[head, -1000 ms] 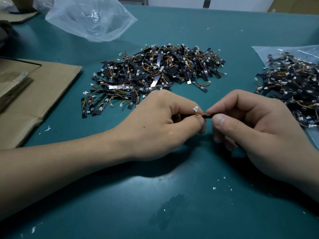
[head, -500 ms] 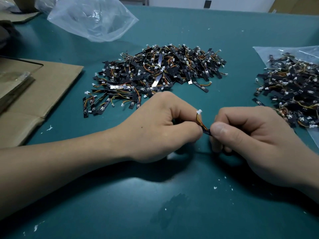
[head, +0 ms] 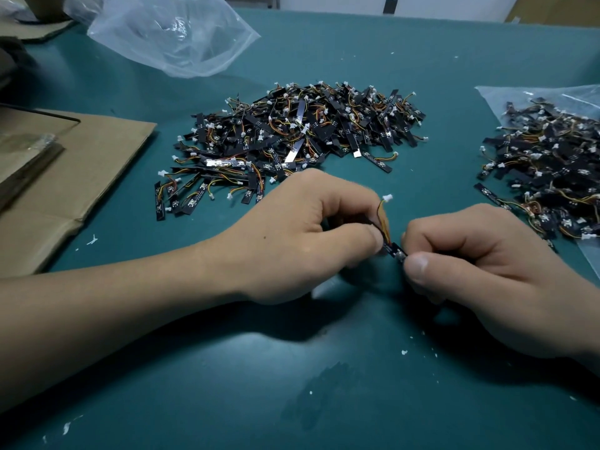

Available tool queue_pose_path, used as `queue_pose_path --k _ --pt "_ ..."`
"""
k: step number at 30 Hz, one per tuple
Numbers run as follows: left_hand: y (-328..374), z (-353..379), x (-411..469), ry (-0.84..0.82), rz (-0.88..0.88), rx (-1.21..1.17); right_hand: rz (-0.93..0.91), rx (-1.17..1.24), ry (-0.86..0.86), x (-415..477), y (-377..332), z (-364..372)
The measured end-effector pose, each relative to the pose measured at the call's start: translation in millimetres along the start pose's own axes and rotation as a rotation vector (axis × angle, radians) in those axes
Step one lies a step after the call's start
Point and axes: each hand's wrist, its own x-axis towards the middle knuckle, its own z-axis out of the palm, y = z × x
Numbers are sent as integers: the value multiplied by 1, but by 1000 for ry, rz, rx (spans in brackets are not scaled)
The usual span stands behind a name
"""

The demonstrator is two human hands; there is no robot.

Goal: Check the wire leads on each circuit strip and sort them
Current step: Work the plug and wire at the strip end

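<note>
Between my two hands is one small black circuit strip [head: 395,250] with orange and red wire leads [head: 383,219] ending in a white connector [head: 387,198] that points up. My left hand [head: 292,235] pinches the leads near the strip with thumb and curled fingers. My right hand [head: 480,274] pinches the strip's other end under its thumb; most of the strip is hidden there. A large pile of like strips [head: 292,138] lies on the green mat behind my hands. A second pile [head: 548,170] lies at the right on a clear bag.
A crumpled clear plastic bag [head: 172,30] lies at the back left. Flat cardboard [head: 74,177] covers the left side of the green mat [head: 292,384]. Small white specks dot the mat near my hands.
The strip has tilted from level to slanting down to the right, and its leads and white connector now stand upward. Both hands have dropped slightly toward the mat.
</note>
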Motion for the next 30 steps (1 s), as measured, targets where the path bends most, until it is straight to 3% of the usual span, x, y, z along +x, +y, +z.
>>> queue_pose_path --k 6,13,19,24,27,30 --pt "-4 1 0 179 37 -10 78 233 305 6 4 -1" --pt "-6 5 2 179 6 122 117 154 297 6 -2 2" --pt "-6 3 1 326 -5 221 24 361 688 9 1 0" --pt "-4 11 -1 305 -183 627 125 302 537 10 4 3" --pt "-5 11 4 208 -336 696 133 223 433 8 2 5" --pt "-10 9 6 128 -315 735 138 210 413 7 1 4"
